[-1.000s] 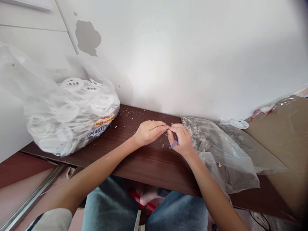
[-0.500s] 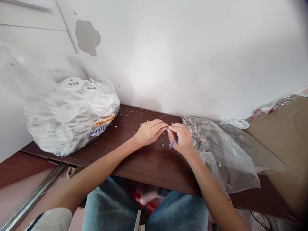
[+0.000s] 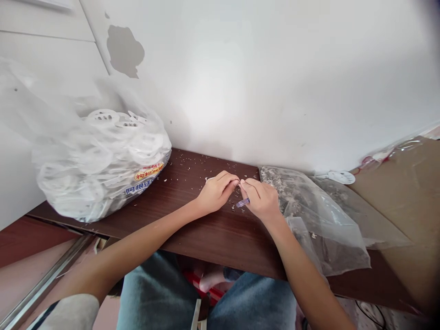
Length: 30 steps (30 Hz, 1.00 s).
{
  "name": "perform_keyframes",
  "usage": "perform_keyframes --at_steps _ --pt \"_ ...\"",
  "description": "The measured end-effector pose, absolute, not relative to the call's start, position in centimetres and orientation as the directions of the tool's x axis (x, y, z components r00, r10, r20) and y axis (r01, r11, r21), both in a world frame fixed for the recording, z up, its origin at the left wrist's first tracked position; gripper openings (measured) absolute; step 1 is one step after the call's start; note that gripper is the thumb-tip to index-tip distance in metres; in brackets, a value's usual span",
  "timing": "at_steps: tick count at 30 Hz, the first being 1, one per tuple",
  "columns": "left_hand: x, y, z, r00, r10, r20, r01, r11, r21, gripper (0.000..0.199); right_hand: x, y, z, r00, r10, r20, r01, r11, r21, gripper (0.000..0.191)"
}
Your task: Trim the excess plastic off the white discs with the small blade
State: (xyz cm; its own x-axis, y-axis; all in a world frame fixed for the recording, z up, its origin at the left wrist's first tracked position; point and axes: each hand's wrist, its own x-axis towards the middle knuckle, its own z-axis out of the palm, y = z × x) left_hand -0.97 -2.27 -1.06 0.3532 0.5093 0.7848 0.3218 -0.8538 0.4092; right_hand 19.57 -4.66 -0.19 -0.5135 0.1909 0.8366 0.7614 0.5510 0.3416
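Note:
Over the brown tabletop (image 3: pixel 192 236) my two hands meet, fingertips almost touching. My left hand (image 3: pixel 217 191) is closed in a pinch, and what sits in its fingertips is too small and covered to make out. My right hand (image 3: pixel 260 198) is closed around a small tool with a clear purple handle (image 3: pixel 242 202). The handle sticks out to the left below the fingers, and the tool's working end is hidden. Small pale scraps (image 3: pixel 187 164) lie scattered on the table around and behind my hands.
At the left stands a clear plastic bag (image 3: pixel 103 169) full of white round plastic pieces. Right of my hands lies a clear bag (image 3: pixel 309 201) with small grey-white bits. A white tag-like piece (image 3: pixel 340 177) and a cardboard box (image 3: pixel 409 201) are farther right. A white wall (image 3: pixel 240 82) rises behind.
The purple handle has swung from a slanted to a flatter position and slid slightly left. My right hand has turned a little, its fingers closing further over the tool.

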Motion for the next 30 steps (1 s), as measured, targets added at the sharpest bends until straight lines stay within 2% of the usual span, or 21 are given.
perform_keyframes --at_steps 3,10,18,30 --pt "-0.8 -2.2 -1.4 0.335 0.506 0.795 0.306 -0.856 0.416 0.022 19.5 -4.6 -0.3 -0.502 0.197 0.842 0.77 0.545 0.331 0.021" --pt "-1.1 -1.9 -1.5 0.336 0.443 0.831 0.293 -0.888 0.355 0.024 19.3 -4.3 -0.8 -0.38 0.24 0.893 0.764 0.626 0.157 0.021" --pt "-1.2 -2.2 -1.1 0.325 0.436 0.839 0.313 -0.887 0.34 0.018 18.8 -4.7 -0.7 -0.307 0.302 0.902 0.688 0.725 -0.008 0.026" --pt "-1.4 -2.6 -0.4 0.335 0.382 0.861 0.369 -0.894 0.253 0.017 18.2 -5.1 -0.2 -0.278 0.328 0.903 0.646 0.759 -0.077 0.025"
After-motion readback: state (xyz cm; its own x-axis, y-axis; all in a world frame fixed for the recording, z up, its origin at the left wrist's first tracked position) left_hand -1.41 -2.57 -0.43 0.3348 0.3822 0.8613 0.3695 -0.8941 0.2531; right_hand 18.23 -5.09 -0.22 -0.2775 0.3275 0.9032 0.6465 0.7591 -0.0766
